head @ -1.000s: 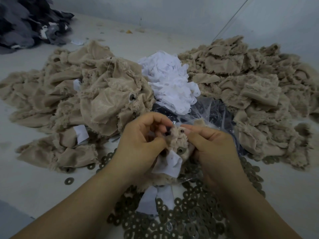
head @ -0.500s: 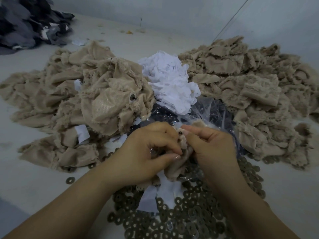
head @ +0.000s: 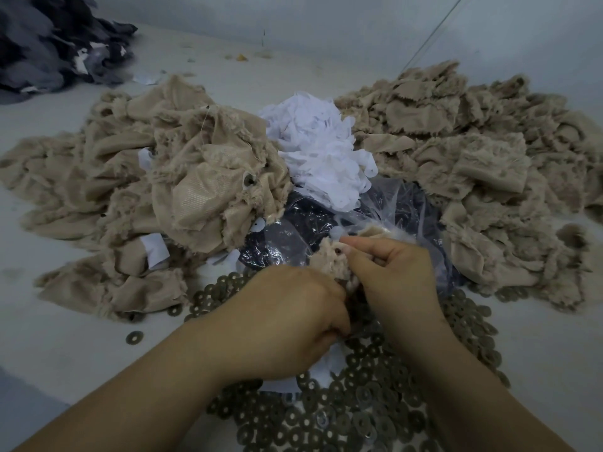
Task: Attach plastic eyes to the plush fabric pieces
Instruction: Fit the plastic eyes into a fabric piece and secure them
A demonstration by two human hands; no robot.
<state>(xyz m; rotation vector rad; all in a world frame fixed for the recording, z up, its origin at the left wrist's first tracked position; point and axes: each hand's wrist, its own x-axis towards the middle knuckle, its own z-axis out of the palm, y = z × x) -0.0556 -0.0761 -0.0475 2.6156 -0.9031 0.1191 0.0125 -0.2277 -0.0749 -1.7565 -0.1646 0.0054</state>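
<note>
Small beige plush piece [head: 329, 261] is sitting fluffy side up between the two hands, above the spread of dark washers [head: 359, 415] on the worktop [head: 65, 353]. One dark plastic eye [head: 338, 251] is showing in its pile. Right hand [head: 396, 272] is curling its fingers [head: 362, 244] closed, pinching the piece's upper edge just beside the eye. Left hand [head: 287, 324] is lying knuckles-up with fingers tucked under, gripping the piece's lower part (fingertips hidden). Clear plastic bag [head: 293, 236] is lying just behind.
</note>
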